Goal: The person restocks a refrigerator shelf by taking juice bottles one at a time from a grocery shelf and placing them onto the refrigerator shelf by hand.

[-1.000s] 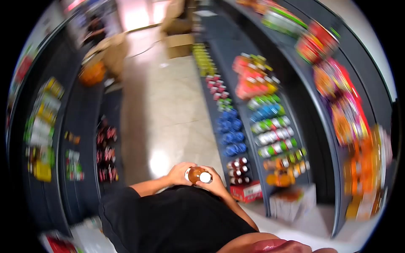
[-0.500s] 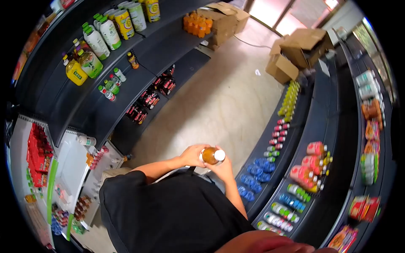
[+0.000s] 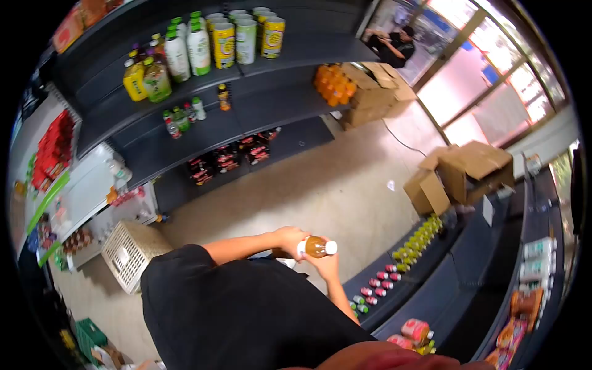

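In front of my body I hold a bottle of amber-brown drink with a white cap pointing right. My left hand is closed around the bottle's left end, by its white label. Under the bottle, my right hand grips it from below, with its fingers partly hidden. Both hands are over the pale floor, away from the shelves.
Dark shelves ahead carry large bottles, cans and an orange bottle pack. Open cardboard boxes stand at the right, near low shelves with rows of bottles. A cream crate is at left. Another person is beyond the doorway.
My view has turned toward the front shelves and doorway, bringing the cream crate and other person into sight. The bottle has tipped more sideways, still in both hands.
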The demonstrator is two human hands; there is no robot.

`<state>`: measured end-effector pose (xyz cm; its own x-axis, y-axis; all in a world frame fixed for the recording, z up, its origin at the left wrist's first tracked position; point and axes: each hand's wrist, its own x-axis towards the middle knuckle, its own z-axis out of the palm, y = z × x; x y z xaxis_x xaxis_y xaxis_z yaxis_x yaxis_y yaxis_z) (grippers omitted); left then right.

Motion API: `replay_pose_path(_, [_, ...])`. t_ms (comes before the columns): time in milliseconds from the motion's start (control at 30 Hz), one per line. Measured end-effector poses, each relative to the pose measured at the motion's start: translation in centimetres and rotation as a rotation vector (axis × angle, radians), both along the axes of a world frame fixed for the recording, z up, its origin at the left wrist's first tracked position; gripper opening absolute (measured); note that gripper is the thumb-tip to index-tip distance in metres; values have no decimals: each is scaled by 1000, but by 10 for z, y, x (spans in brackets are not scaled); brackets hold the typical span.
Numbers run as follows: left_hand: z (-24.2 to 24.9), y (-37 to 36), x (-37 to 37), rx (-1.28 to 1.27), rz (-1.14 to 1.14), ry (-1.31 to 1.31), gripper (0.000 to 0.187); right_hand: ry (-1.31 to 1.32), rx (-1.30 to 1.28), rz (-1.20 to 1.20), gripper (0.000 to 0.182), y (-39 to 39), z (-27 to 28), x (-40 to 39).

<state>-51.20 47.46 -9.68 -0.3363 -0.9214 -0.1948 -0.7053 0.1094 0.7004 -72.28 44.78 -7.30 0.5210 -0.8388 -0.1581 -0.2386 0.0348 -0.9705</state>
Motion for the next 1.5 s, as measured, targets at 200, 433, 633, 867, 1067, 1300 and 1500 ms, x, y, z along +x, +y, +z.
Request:
replay_pose_path(200, [29,-63,22,-193,333,452,81,-42,-378,163,78,-126,15,51])
replay_pose_path(433, [-20,-94,95,-310,595,505,102,-140,-902,536,71,-227,43,180])
replay_pose_path(633, [-73,-162,185,-426,776,525,96,-231,-861,864,70,-293,81,301])
replay_pose_path(867, [42,-253,273,-630,973,589,94,-568,-890,454,92,-363,101,382])
replay_pose_path(1067, [91,-320,315,-786,1166,507,89,-279,-669,354,89,-422,89,423])
replay_pose_path(1300, [138,-420,381,-917,1195,27,93,-501,-537,274,72,-535,106,515])
replay_pose_path(1500, [112,-505,428,-842,1229,47,104,-691,-356,425,57,-615,129,631])
